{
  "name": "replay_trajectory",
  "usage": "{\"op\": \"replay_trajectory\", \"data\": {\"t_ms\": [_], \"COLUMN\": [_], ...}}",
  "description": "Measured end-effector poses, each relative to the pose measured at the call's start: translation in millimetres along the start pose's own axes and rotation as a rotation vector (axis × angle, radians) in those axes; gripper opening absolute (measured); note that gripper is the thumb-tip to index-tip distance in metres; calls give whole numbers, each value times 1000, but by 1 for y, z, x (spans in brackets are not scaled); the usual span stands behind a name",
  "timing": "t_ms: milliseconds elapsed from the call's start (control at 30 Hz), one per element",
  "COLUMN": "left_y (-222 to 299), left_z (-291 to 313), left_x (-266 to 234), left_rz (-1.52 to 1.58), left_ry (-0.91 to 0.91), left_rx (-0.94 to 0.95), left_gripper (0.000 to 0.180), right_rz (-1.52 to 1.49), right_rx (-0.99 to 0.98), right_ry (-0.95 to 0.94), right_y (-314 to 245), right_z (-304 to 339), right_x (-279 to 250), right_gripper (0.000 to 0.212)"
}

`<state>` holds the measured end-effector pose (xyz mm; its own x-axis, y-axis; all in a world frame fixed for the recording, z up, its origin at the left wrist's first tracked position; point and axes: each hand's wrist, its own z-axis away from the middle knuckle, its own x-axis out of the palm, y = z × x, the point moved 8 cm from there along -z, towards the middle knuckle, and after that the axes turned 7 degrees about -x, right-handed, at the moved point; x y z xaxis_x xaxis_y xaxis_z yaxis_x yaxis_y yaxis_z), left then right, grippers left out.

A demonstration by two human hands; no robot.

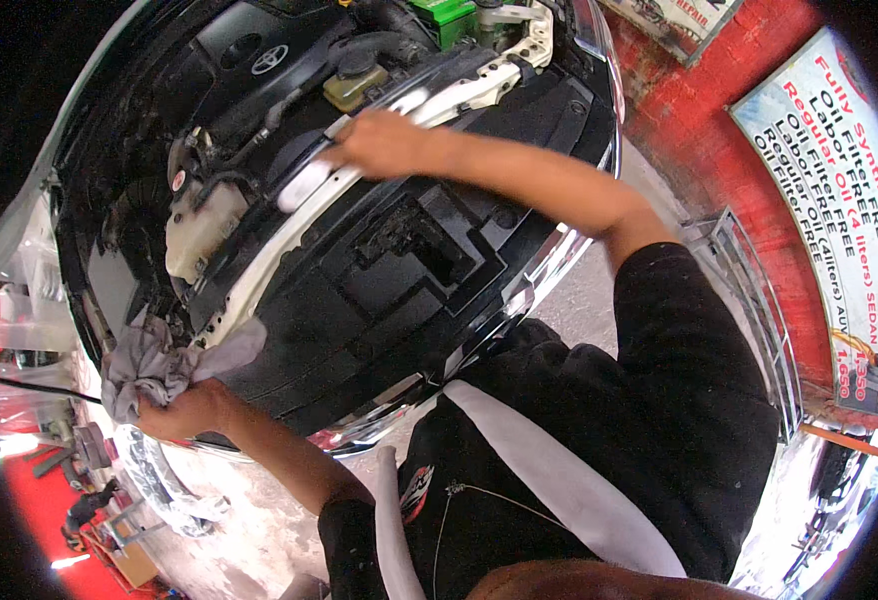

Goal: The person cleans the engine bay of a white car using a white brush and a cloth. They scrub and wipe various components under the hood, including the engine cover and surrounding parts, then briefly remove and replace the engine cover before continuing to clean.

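Under a raised hood lies a car's engine bay, with a white front crossbar (271,243) running across it. My left hand (185,412) is closed around a crumpled grey rag (149,365), at the bay's left front corner. Part of the rag hangs over the black front cover (359,270). My right hand (384,145) reaches over the middle of the crossbar, its fingers curled down and slightly blurred. Beside those fingers is a pale, rounded patch (305,187); whether it is something held or part of the car cannot be made out.
A yellowish reservoir (354,88), a dark engine cover (259,50) and a whitish tank (202,232) sit behind the crossbar. At the far right is a green battery (446,22). A metal rack (759,310) and a sign board (819,200) stand along the red wall.
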<state>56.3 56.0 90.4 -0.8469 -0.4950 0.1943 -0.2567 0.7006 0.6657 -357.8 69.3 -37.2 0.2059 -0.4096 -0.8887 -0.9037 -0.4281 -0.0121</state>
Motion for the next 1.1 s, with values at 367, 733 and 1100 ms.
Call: {"op": "replay_trajectory", "data": {"t_ms": [367,733,1100], "left_y": [-33,-7,-3], "left_z": [37,84,90], "left_x": [7,58,66], "left_rz": [376,392,238], "left_ry": [-147,3,-178], "left_rx": [-399,-561,-387], "left_gripper": [47,43,40], "right_rz": [-216,-466,-134], "right_rx": [426,446,441], "right_ry": [-349,-430,-187], "right_y": [234,254,195], "right_z": [154,209,191], "right_x": [-84,-121,-96], "right_gripper": [34,30,28]}}
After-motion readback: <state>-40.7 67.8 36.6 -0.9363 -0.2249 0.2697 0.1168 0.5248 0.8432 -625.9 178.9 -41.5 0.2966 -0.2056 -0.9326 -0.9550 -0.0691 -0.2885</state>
